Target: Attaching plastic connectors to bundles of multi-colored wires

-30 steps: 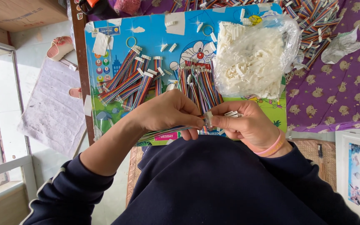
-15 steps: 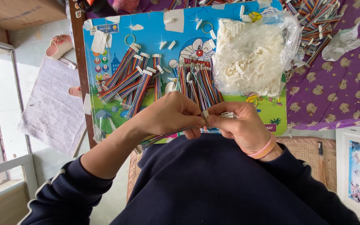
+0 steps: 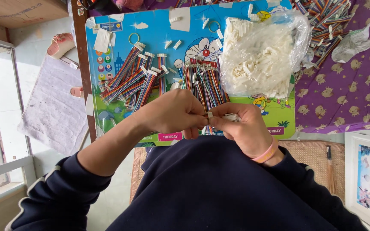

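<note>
Pinching a small white plug (image 3: 210, 114) between the fingertips of both hands, you hold it just above your lap, at the near edge of the blue cartoon board (image 3: 120, 25). Your left hand (image 3: 172, 112) is curled, thumb and forefinger closed on the plug from the left; your right hand (image 3: 241, 128) meets it from the right, fingers closed on the same piece and on a second white plug (image 3: 232, 116) tucked against the palm. The two hands touch at the fingertips. A pink band (image 3: 265, 153) circles your right wrist.

Behind your knuckles, a fan of striped wire bundles (image 3: 204, 83) stands on the board, their white ends pointing away from you. Further left lies a second heap of wire bundles (image 3: 131, 81), slanted, with white plugs at the upper ends. Right of the fan, a clear plastic bag (image 3: 260, 55) holds a mass of white plugs and overlaps the board's right edge. Beyond it, more wire bundles (image 3: 326, 25) and a crumpled scrap of plastic (image 3: 352, 42) rest on the purple patterned cloth (image 3: 352, 94). A pale mat (image 3: 52, 111) lies on the floor at far left.
</note>
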